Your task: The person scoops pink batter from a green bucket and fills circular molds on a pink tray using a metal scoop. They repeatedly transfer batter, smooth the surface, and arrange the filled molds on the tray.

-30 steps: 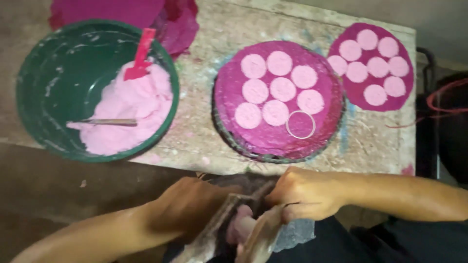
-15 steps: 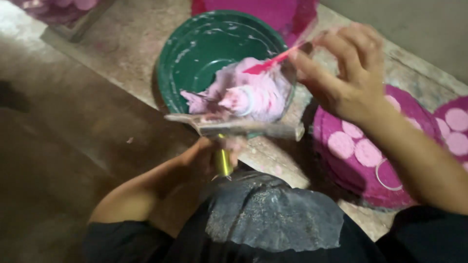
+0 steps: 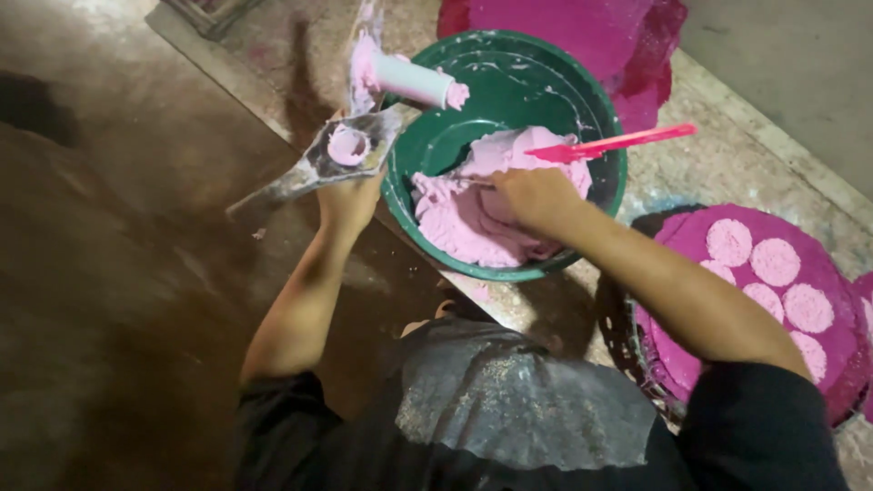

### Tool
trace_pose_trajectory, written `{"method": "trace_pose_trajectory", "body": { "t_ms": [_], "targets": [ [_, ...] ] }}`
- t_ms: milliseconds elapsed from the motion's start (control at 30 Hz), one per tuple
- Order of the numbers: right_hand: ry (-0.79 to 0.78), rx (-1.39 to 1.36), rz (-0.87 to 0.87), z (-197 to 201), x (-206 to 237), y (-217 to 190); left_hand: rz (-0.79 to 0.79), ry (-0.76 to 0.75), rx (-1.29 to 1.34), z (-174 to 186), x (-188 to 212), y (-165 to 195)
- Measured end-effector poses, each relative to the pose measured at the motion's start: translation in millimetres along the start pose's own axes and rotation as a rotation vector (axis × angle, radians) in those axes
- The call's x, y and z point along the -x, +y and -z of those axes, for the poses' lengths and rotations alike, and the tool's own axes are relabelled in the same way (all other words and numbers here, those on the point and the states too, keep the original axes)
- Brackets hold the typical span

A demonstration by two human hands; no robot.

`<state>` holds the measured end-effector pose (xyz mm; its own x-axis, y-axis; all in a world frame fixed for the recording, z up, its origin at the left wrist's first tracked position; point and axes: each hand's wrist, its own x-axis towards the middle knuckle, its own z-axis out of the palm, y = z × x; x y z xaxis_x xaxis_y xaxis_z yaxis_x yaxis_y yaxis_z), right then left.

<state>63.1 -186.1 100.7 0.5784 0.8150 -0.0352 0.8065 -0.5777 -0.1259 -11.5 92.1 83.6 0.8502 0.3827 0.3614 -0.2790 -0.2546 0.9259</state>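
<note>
Dough [image 3: 473, 214], pink, fills the green bowl [image 3: 546, 82]; the right hand [image 3: 532, 195] has dropped from the red spatula [image 3: 609, 145] to grip it, while the left hand [image 3: 350, 195] now lifts the dough-caked metal press [image 3: 346, 150] beside the rim.

magenta tray [image 3: 823, 364] of pale pink discs [image 3: 776, 262], crumpled magenta sheet [image 3: 582, 27]

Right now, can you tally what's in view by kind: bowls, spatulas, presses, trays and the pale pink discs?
Round green plastic bowl holding pink dough: 1
Pink plastic spatula in the bowl: 1
Grey metal press held by the left hand: 1
Round magenta-covered tray: 1
Pale pink round discs fully visible on the tray: 5
Total: 9
</note>
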Motion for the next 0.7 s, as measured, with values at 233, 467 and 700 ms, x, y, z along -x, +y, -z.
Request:
{"method": "trace_pose_trajectory", "body": {
  "t_ms": [233, 467, 700],
  "targets": [
    [-0.258, -0.175, -0.118, 28, 18, -29, -0.207, 0.177, -0.054, -46, 6, -23],
    [-0.279, -0.472, -0.142, 37, 102, -24, -0.24, 0.15, -0.065, -52, 5, -26],
    [-0.106, -0.474, -0.27, 140, 138, -10, -0.444, -0.093, -0.423, -46, -4, 21]
  ]
}}
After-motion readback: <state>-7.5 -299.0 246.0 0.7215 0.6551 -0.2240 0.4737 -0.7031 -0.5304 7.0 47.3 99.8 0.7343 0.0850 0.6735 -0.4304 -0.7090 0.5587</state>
